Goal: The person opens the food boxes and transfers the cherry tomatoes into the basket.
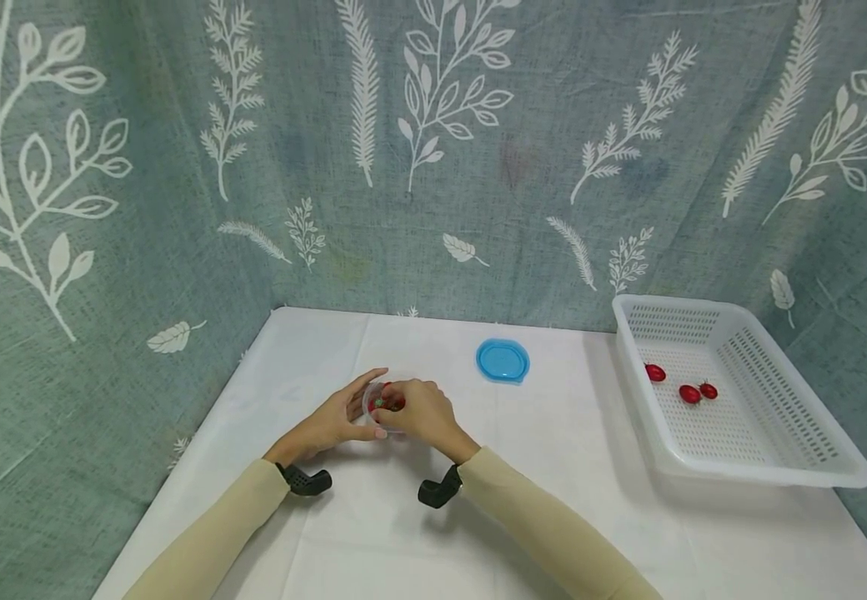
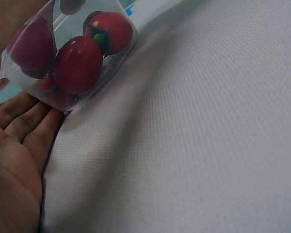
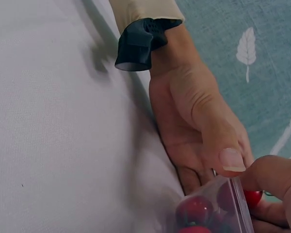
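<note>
One hand, your left hand (image 1: 331, 420), is cupping a clear plastic container (image 2: 112, 68) on the white tablecloth (image 1: 553, 467), thumb and fingers curving along opposite sides, while your right hand (image 1: 428, 412) is pinching a small red tomato (image 3: 253, 198) at the container's open top. Several red tomatoes (image 2: 77, 65), some with green stems, are showing through the clear wall. Beyond your hands and to the right, a blue lid (image 1: 503, 361) is lying on the cloth, and farther right a white perforated basket (image 1: 764, 474) is holding three more tomatoes (image 1: 690, 394).

Curtained tabletop booth: leaf-print curtain (image 1: 478, 217) around white-covered table (image 1: 568, 433).
</note>
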A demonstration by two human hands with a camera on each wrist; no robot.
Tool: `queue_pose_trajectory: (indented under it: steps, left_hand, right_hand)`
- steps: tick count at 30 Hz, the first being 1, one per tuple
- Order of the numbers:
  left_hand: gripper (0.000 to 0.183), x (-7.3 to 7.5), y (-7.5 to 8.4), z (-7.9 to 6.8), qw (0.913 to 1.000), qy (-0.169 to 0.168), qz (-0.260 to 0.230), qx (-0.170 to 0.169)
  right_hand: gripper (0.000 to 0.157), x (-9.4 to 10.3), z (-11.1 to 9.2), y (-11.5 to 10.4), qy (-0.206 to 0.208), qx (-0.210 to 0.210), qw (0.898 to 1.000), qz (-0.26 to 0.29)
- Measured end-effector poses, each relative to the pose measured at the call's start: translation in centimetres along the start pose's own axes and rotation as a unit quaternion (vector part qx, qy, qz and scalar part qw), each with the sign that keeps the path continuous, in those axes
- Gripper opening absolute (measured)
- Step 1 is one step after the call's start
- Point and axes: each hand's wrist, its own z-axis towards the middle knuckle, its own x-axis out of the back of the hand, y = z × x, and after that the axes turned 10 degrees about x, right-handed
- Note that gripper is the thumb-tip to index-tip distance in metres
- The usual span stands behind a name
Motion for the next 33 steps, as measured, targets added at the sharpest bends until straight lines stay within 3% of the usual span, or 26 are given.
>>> queue_pose_trajectory:
  steps: [7,14,33]
  left_hand:
    - [0.106,-0.1,0.2,0.0,1.0,0.004,0.006,0.007]
    - [0.105,-0.2,0.3,-0.1,0.9999,0.005,0.007,0.008]
    - [0.105,-0.2,0.1,-0.1,0.9998,0.015,0.013,0.01]
  right_hand:
    - [0.028,0.4,-0.3,0.7,0.041,0.013,0.998,0.051]
    - [0.027,0.7,-0.6,1.0,0.049,0.014,0.994,0.093]
    - [0.028,4.4,-0.9,1.3,0.065,0.037,0.996,0.046]
